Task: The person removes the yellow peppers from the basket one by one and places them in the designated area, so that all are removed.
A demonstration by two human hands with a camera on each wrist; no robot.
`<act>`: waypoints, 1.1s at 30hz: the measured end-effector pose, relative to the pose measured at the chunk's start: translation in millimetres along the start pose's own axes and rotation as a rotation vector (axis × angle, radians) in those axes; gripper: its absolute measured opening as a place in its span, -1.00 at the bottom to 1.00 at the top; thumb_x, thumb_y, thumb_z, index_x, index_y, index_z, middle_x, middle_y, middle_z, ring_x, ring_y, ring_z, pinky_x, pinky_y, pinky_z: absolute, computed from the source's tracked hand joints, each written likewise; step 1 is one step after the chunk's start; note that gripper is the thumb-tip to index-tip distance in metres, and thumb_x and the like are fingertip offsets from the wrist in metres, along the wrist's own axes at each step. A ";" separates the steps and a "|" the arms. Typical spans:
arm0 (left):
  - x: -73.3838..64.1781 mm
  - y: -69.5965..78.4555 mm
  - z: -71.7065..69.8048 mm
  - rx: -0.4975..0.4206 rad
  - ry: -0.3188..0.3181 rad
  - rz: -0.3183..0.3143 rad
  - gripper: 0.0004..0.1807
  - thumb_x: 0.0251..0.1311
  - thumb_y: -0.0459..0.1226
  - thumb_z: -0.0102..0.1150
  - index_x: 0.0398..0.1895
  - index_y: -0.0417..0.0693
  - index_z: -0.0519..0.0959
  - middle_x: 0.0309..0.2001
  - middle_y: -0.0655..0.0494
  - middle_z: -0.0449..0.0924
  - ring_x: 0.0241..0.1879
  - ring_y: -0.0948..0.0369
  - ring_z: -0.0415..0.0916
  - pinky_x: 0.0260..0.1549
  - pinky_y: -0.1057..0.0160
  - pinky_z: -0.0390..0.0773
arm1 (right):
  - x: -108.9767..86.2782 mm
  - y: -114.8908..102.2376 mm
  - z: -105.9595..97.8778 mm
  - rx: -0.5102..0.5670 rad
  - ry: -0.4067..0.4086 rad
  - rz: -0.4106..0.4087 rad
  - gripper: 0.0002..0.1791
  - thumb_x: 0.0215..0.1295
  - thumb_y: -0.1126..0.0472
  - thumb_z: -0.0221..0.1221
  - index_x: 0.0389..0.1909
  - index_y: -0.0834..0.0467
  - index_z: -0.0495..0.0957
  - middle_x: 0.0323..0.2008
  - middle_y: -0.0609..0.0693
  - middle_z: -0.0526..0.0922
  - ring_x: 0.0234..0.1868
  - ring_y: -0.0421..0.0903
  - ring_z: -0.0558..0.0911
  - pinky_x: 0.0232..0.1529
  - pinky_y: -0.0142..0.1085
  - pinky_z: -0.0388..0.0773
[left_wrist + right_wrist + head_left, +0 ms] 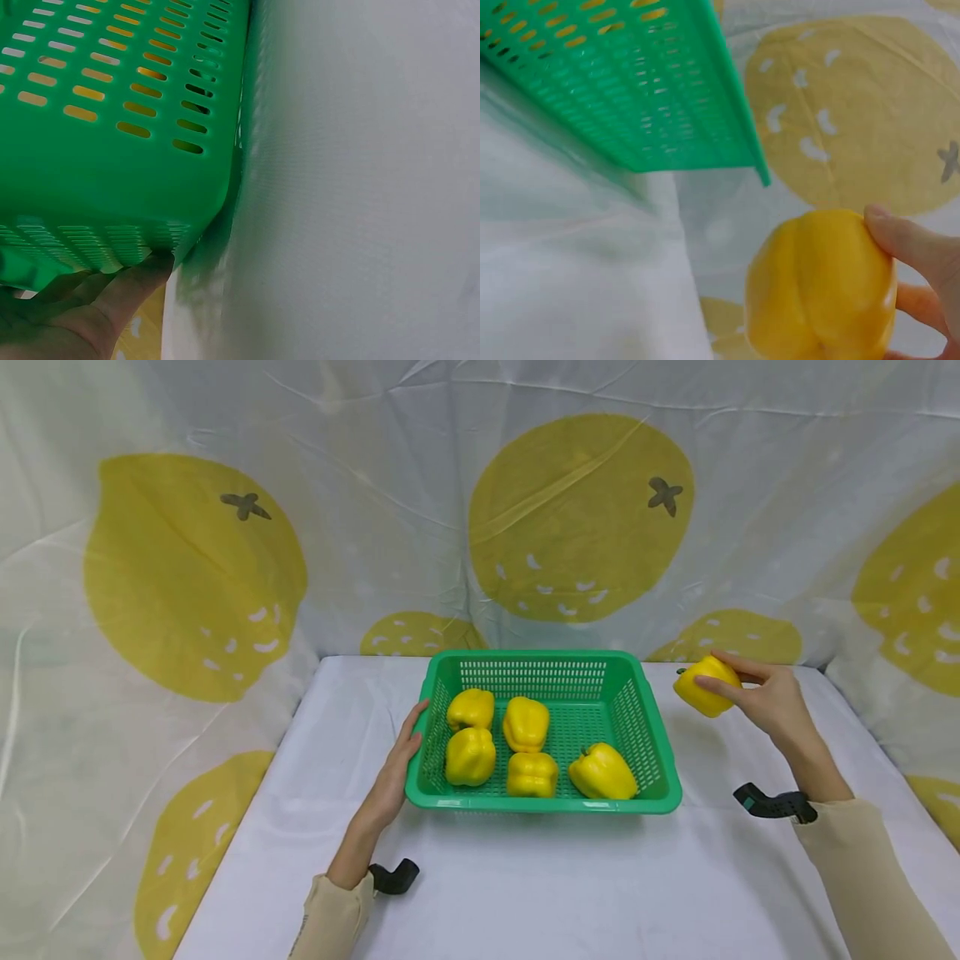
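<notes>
Pinching a yellow bell pepper (708,687) between thumb and fingers, the right hand (776,697) is holding it up off the table, just right of the green basket (540,806), near the basket's far right corner; its stem is pointing left. The left hand (390,777) is resting against the outside of the basket's left wall, fingers lying fairly straight and close together, tips touching the plastic. The basket is standing on the white cloth (525,885) and holding five more yellow peppers: a far left pepper (471,708), a near left pepper (471,757) just in front of it, a far middle pepper (527,724), a near middle pepper (532,775), and a near right pepper (602,771) sitting apart from the others, stem showing. Writing check: the left sleeve (333,914) is carrying a short row of dark marks along its edge (maybe lettering, too small to read). A black wrist mount (776,802) on the right arm is showing a small teal patch; a second black mount (393,877) is sitting on the left wrist. Behind, a pale backdrop (375,527) is hanging with big lemon prints (581,518).
</notes>
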State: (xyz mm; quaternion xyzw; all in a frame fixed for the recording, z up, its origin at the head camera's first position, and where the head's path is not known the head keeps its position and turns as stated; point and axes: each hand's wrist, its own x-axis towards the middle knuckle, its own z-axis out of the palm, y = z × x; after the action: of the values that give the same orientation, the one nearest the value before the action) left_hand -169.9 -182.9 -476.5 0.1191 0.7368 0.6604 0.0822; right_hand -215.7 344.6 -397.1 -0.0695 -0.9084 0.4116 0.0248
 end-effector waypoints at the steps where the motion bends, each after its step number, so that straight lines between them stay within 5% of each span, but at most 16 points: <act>1: 0.0 0.1 -0.2 0.000 0.000 0.001 -0.43 0.69 0.04 -0.54 0.68 0.44 -0.14 0.71 0.23 -0.35 0.68 0.06 -0.42 0.57 -0.28 -0.35 | 0.6 3.0 0.8 0.004 0.011 0.017 -0.08 0.30 -0.38 0.25 0.56 -0.02 0.29 0.54 0.27 0.29 0.31 0.16 0.32 0.09 -0.01 0.34; 6: 0.3 -0.4 -0.8 -0.008 0.001 0.001 -0.43 0.69 0.04 -0.54 0.68 0.43 -0.15 0.71 0.22 -0.35 0.68 0.06 -0.41 0.57 -0.27 -0.34 | 6.7 19.5 4.0 -0.003 0.059 0.065 -0.07 0.27 -0.40 0.26 0.54 0.00 0.31 0.49 0.29 0.36 0.13 -0.07 0.40 -0.05 -0.39 0.35; 9: 0.8 -1.0 -1.0 -0.016 0.002 -0.002 -0.43 0.69 0.04 -0.54 0.68 0.43 -0.15 0.71 0.23 -0.34 0.68 0.07 -0.39 0.57 -0.25 -0.33 | 10.8 27.6 6.0 0.004 0.078 0.094 -0.07 0.26 -0.40 0.28 0.52 0.00 0.32 0.47 0.30 0.39 0.05 -0.16 0.41 -0.07 -0.44 0.34; 17: 1.2 -1.7 -0.9 -0.022 0.000 0.000 -0.43 0.69 0.03 -0.54 0.69 0.42 -0.15 0.71 0.22 -0.35 0.67 0.07 -0.39 0.57 -0.24 -0.32 | 19.4 43.0 9.1 0.010 0.091 0.183 -0.03 0.24 -0.44 0.26 0.53 0.03 0.30 0.49 0.30 0.36 0.22 0.09 0.40 -0.01 -0.30 0.36; 20: 1.0 -2.4 -1.0 -0.022 0.000 0.002 -0.43 0.69 0.04 -0.54 0.68 0.42 -0.15 0.71 0.22 -0.34 0.67 0.08 -0.39 0.57 -0.23 -0.32 | 21.7 46.6 11.4 0.028 0.094 0.221 -0.02 0.25 -0.44 0.23 0.54 0.03 0.26 0.53 0.26 0.30 0.38 0.20 0.34 0.19 -0.10 0.44; 24: 0.6 -2.9 -0.9 -0.018 0.000 0.002 -0.43 0.69 0.04 -0.54 0.68 0.42 -0.15 0.71 0.22 -0.34 0.67 0.07 -0.39 0.57 -0.24 -0.32 | 24.6 50.8 15.3 0.054 0.099 0.257 -0.04 0.28 -0.42 0.23 0.54 0.04 0.24 0.56 0.23 0.24 0.50 0.26 0.25 0.45 0.13 0.30; 33: 1.3 -2.6 0.0 -0.015 -0.003 0.005 -0.43 0.69 0.04 -0.53 0.68 0.43 -0.14 0.71 0.23 -0.34 0.67 0.07 -0.38 0.57 -0.24 -0.31 | 25.3 56.2 24.1 0.060 0.088 0.260 -0.07 0.31 -0.36 0.25 0.54 0.07 0.25 0.57 0.26 0.21 0.56 0.32 0.18 0.49 0.20 0.20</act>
State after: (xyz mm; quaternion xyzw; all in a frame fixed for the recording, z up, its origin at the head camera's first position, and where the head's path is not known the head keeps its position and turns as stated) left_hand -171.4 -182.8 -479.1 0.1216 0.7314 0.6660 0.0827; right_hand -237.2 366.9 -455.5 -0.2038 -0.8770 0.4348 0.0133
